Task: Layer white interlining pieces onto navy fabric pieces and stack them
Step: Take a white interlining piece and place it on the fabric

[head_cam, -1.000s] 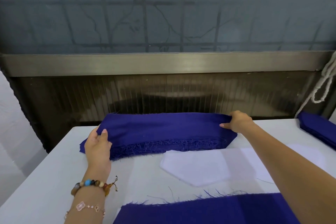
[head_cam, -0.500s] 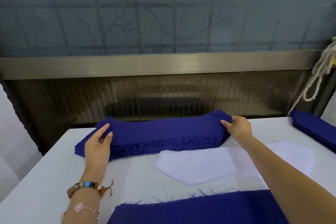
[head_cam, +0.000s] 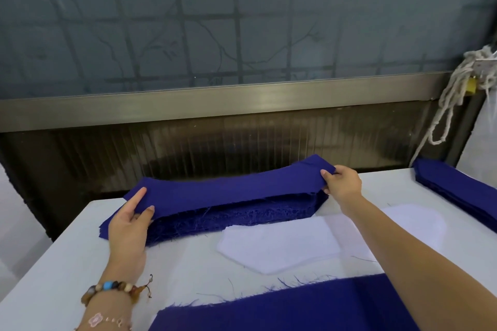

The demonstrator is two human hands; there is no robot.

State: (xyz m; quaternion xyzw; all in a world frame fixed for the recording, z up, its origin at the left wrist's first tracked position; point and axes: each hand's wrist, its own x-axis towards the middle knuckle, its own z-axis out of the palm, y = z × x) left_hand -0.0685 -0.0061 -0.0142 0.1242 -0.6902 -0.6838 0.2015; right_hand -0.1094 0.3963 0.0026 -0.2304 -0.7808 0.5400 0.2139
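We see that the top navy piece (head_cam: 228, 192) has lifted off the navy stack (head_cam: 242, 220) at the far side of the table (head_cam: 67, 263) since half a second ago. It sags in the middle, with our left hand (head_cam: 129, 226) pinching its left end and our right hand (head_cam: 343, 183) pinching its raised right corner. The stack's near edge is a fringe of frayed threads, the white interlining pieces (head_cam: 279, 247) lie flat, smooth and pointed just in front of it, and a ragged-edged navy panel (head_cam: 282, 306) lies nearest us.

Matt woven navy fabric pieces (head_cam: 231, 191) fray hairy along cut edges; white interlining (head_cam: 279, 247) looks soft, smooth, felt-like. The surface (head_cam: 53, 271) is matt white cloth; brushed metal rail (head_cam: 215, 105) above.
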